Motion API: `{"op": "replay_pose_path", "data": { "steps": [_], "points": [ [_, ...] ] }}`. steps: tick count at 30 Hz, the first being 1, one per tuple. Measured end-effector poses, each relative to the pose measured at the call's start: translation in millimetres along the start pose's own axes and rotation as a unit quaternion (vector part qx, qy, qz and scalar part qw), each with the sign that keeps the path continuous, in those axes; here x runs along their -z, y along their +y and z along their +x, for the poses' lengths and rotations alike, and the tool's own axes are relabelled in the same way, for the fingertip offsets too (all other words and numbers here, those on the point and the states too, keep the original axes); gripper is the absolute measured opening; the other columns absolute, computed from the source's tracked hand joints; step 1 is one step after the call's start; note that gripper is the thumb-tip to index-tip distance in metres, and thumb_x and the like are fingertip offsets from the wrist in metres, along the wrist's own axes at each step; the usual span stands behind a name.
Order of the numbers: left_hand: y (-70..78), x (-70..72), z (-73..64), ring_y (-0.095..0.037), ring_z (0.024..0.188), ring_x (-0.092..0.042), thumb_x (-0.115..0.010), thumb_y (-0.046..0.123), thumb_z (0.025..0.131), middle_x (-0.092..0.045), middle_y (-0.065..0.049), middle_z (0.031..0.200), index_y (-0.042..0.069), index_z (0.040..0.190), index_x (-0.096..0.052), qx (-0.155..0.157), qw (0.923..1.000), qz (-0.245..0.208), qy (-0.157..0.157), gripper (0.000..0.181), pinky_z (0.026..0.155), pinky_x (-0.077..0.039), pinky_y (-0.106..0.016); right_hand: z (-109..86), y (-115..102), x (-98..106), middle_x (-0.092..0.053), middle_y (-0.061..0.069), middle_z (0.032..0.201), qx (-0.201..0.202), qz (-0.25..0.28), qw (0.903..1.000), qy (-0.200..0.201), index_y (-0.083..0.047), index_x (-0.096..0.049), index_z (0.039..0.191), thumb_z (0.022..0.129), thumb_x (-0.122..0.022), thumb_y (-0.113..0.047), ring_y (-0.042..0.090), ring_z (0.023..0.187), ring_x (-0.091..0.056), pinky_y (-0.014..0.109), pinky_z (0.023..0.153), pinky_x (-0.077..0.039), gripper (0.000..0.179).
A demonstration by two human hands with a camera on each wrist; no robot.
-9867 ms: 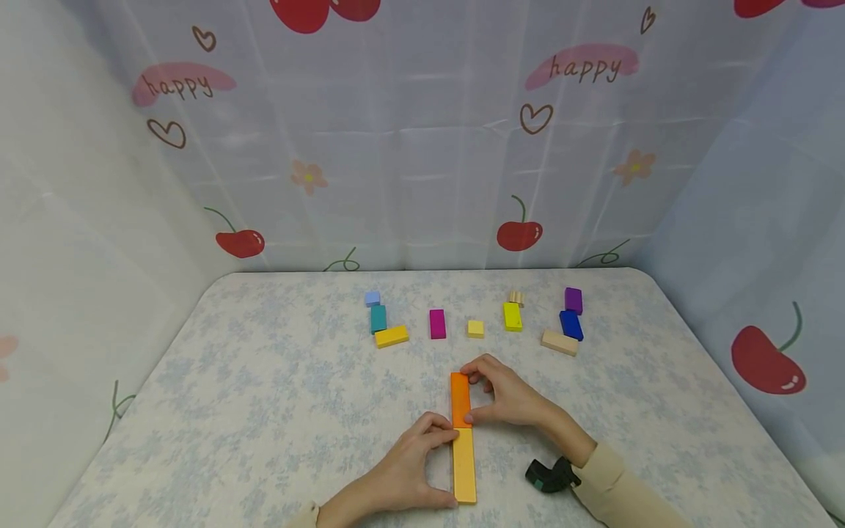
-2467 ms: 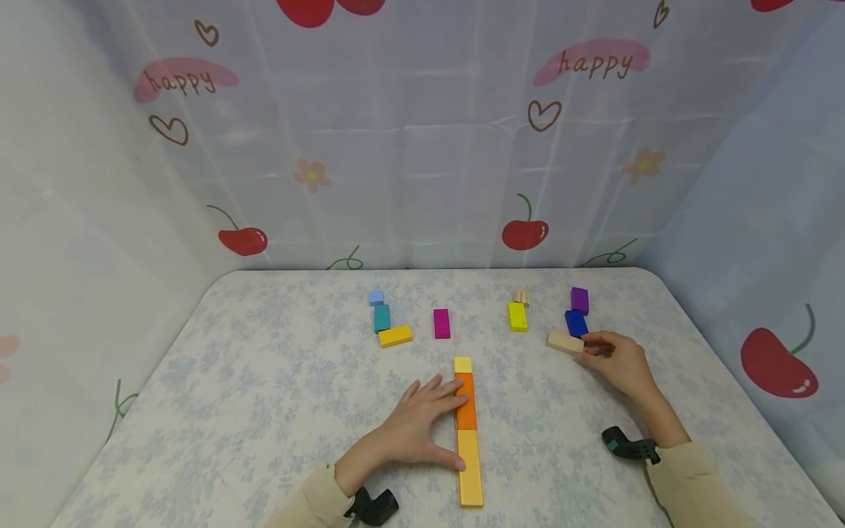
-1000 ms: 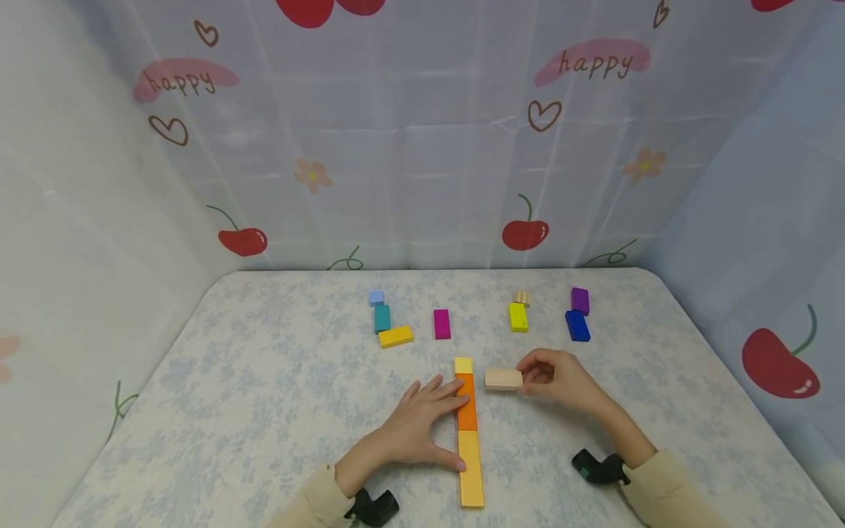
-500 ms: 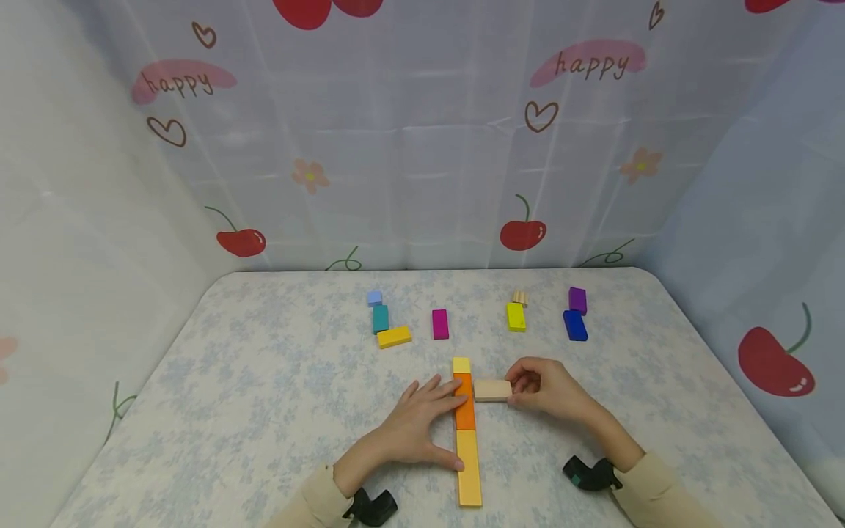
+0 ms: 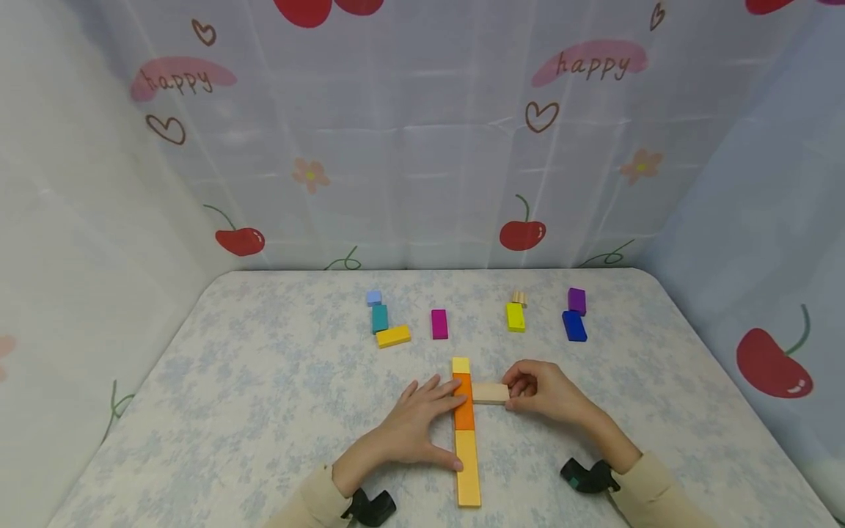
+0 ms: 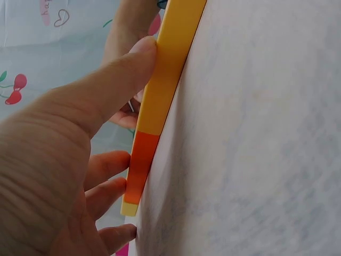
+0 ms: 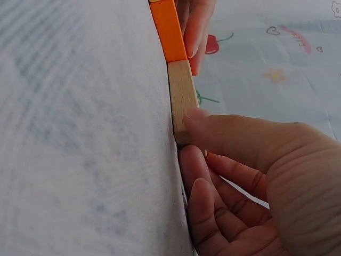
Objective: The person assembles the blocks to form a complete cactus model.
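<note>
A row of blocks lies on the table in the head view: a long light-yellow block nearest me, an orange block beyond it, and a small pale-yellow block at the far end. My left hand rests along the row's left side with fingers spread; its fingertips lie on the orange block and its thumb on the light-yellow one. With thumb and fingers, my right hand pinches the outer end of a plain wooden block. That block lies crosswise, its other end against the orange block's right side.
Farther back lie light-blue, teal, golden-yellow, magenta, bright-yellow, blue and purple blocks, and a small ridged wooden piece. A printed curtain hangs behind the table.
The small pale-yellow block has joined the row's far end. My right hand has brought the plain wooden block from the back right against the orange block. Lately the left hand has stayed put.
</note>
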State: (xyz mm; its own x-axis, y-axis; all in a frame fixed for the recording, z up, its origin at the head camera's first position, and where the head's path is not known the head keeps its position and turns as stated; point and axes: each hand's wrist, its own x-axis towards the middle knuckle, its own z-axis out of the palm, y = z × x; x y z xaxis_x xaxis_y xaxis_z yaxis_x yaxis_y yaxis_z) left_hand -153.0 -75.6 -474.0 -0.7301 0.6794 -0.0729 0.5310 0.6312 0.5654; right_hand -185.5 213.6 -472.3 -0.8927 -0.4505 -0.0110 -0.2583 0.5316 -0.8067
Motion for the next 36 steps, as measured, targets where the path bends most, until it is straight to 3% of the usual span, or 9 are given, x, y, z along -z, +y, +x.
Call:
{"op": "replay_pose_path", "data": {
  "steps": [12, 18, 25, 36],
  "points": [
    [1.1, 1.8, -0.8, -0.032, 0.151, -0.017, -0.079, 0.059, 0.072, -0.026, 0.007, 0.161, 0.026, 0.148, -0.045, -0.003, 1.0000, 0.000, 0.001, 0.090, 0.118, -0.010, -0.063, 1.0, -2, 2, -0.065, 0.002, 0.083, 0.003, -0.014, 0.9999, -0.009, -0.010, -0.067, 0.100, 0.078, -0.083, -0.019, 0.009, 0.069, -0.058, 0.022, 0.062, -0.054, 0.030],
    [1.5, 1.0, -0.3, -0.032, 0.151, -0.018, -0.079, 0.060, 0.072, -0.026, 0.007, 0.161, 0.026, 0.148, -0.045, -0.003, 1.0000, 0.004, 0.001, 0.090, 0.117, -0.011, -0.063, -2.0, 0, 13, -0.066, 0.004, 0.087, 0.012, -0.032, 0.9994, -0.008, -0.009, -0.067, 0.105, 0.076, -0.085, -0.022, 0.008, 0.069, -0.058, 0.023, 0.061, -0.051, 0.036],
    [0.6, 2.1, -1.0, -0.033, 0.151, -0.017, -0.080, 0.056, 0.072, -0.027, 0.005, 0.161, 0.025, 0.148, -0.045, -0.009, 0.9999, -0.006, 0.000, 0.090, 0.117, -0.012, -0.064, -5.9, 6, 44, -0.067, 0.013, 0.103, 0.027, -0.070, 0.9940, 0.080, -0.003, -0.067, 0.111, 0.076, -0.084, -0.018, 0.010, 0.079, -0.061, 0.023, 0.064, -0.050, 0.041],
    [0.3, 0.6, 0.1, -0.032, 0.151, -0.017, -0.079, 0.058, 0.072, -0.025, 0.007, 0.162, 0.026, 0.148, -0.044, -0.006, 1.0000, 0.001, -0.001, 0.090, 0.117, -0.011, -0.064, -14.4, 28, 86, -0.060, 0.017, 0.110, -0.032, -0.118, 0.9769, 0.175, -0.003, -0.063, 0.122, 0.081, -0.081, -0.022, 0.029, 0.091, -0.059, 0.023, 0.068, -0.047, 0.048]
  ]
}}
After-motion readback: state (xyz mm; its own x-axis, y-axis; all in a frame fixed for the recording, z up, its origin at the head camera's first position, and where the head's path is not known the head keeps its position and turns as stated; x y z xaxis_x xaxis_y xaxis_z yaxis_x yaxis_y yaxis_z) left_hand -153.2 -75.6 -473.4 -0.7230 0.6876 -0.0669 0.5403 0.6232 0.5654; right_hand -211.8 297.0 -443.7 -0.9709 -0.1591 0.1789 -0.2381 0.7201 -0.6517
